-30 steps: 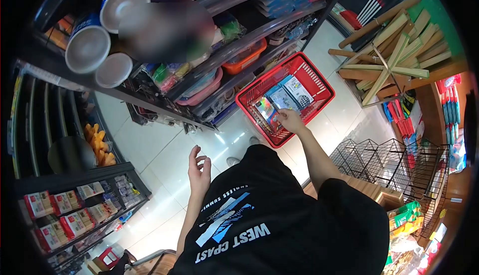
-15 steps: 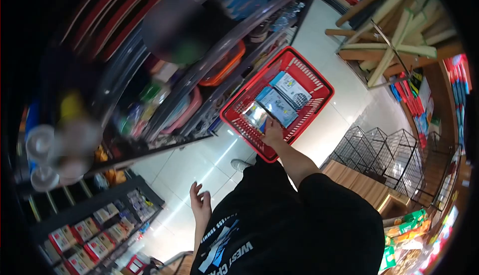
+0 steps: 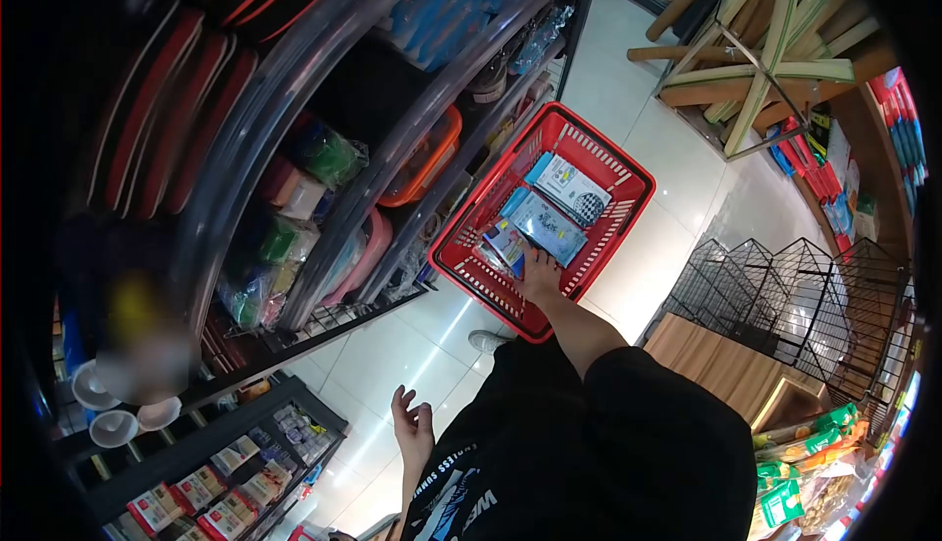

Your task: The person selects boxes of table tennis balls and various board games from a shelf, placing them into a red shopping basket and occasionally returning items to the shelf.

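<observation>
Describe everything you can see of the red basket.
The red basket looks plastic: rectangular and open-topped, with rows of slots through its walls. It appears upright, beside the shelves and above pale floor tiles; whether it rests on them is hard to tell. Flat packets lie inside, and the right hand reaches in among them.
</observation>
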Demonstrator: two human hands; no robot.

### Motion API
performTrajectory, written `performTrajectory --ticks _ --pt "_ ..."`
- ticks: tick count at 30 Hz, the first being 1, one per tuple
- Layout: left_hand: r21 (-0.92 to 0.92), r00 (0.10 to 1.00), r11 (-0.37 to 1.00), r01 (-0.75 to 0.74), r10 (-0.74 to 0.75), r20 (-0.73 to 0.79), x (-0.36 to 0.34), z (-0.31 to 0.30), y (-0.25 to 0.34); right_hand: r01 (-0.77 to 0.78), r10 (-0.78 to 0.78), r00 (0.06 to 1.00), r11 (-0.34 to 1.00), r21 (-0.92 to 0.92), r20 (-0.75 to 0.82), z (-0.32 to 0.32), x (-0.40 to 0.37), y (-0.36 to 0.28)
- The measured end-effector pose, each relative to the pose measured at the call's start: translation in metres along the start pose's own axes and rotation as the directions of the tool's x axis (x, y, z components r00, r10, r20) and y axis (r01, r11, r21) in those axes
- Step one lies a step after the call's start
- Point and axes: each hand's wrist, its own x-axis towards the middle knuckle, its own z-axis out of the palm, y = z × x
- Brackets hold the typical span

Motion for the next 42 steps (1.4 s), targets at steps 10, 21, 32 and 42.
performTrajectory --ticks 10,21,32,42 --pt "-0.013 0.972 0.976 -0.216 0.216 0.091 0.029 0.006 0.032 0.225 -0.281 0.957 0.556 0.801 -0.073 -0.089 -0.048 -0.003" --pt "-0.467 0.805 0.800 -0.376 0.532 0.262 0.045 0.006 0.134 0.441 -0.731 0.672 0.268 0.857 -0.118 -0.217 -0.165 -0.080" --pt "-0.735 0.751 0.552 -0.394 0.655 0.089 0.005 -0.035 0.152 0.827 -0.889 0.436 0.335 0.452 -0.140 -0.251 -0.241 -0.149" --pt "-0.506 0.524 0.392 -0.768 0.839 -0.147 -0.029 -0.083 0.173 0.998 -0.929 -0.011 0.015 -0.068 -0.370 -0.392 -0.292 -0.219"
